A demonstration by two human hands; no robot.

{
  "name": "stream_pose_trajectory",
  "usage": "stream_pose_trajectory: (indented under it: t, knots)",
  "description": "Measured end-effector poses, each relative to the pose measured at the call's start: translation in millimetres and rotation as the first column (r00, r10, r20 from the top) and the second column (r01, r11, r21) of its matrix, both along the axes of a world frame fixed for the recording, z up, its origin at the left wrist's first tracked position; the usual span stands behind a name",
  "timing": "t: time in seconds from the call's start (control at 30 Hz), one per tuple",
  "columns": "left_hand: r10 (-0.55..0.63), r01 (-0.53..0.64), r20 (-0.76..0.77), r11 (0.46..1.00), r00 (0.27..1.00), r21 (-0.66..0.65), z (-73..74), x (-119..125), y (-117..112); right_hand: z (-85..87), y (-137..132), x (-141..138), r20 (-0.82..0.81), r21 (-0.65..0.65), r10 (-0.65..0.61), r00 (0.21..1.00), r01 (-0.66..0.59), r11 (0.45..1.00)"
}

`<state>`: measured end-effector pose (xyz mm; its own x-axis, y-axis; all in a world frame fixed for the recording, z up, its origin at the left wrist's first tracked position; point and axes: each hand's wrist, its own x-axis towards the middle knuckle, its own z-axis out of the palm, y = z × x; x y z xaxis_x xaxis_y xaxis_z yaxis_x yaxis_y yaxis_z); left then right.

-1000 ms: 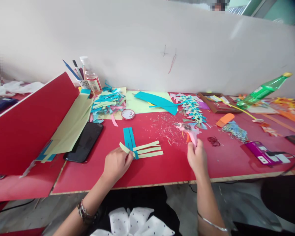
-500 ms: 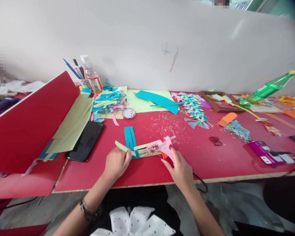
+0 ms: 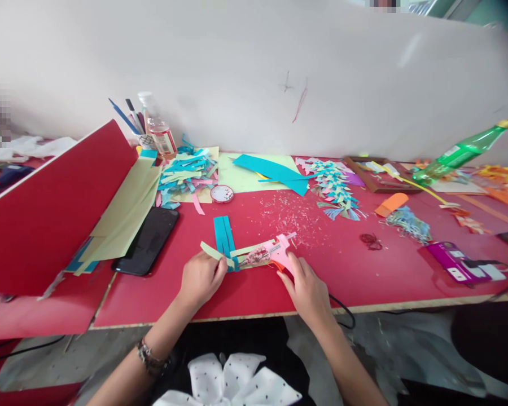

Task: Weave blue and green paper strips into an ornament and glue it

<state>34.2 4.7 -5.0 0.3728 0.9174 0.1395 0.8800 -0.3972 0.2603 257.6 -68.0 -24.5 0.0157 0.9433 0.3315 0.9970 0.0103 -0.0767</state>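
Nearest, in the lower centre of the frame, both hands work just inside the front edge of the red table (image 3: 364,282). The right hand (image 3: 311,290) is closed around the handle of a pink glue gun (image 3: 281,255), fingers near its orange trigger. The left hand (image 3: 203,277) holds a narrow pinch, thumb down on a turned-back pale green strip (image 3: 210,250) at the crossing.

The workpiece lies at the centre of the frame, a little below the middle. Its blue strips (image 3: 223,231) have a steep long axis, running from upper left to lower right; the other pale green strips (image 3: 249,248) run nearly level, rising slightly to the right. The gun's long axis slants down from upper right, its nozzle pointing left at the crossing. Whether the tip touches paper, or glue is out, cannot be confirmed at this size.

Step in hand, as judged: gluing the strips where they cross. The next move calls for a steady pinch, a short bead and the left fingertips kept off the nozzle.

Beyond, left of centre, lies a black phone (image 3: 146,242); farther back, a cut-paper pile (image 3: 186,175) and, right of centre, a plaited paper piece (image 3: 332,186). A pale partition (image 3: 195,62) closes the top.
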Motion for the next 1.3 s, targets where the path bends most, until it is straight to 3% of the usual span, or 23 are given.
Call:
stream_pose_trajectory:
  t: [0.27, 1.3]
  knots:
    - [0.004, -0.004, -0.012, 1.000, 1.000, -0.004, -0.2, -1, 0, 4.8, -2, 2, 0.031, -0.068, -0.049, 0.998, 0.051, 0.996]
    - [0.017, -0.017, 0.003, 0.999, 1.000, -0.045, 2.8, 0, 0, 12.4, -19, 43, 0.072, -0.047, -0.241, 0.968, 0.244, 0.969]
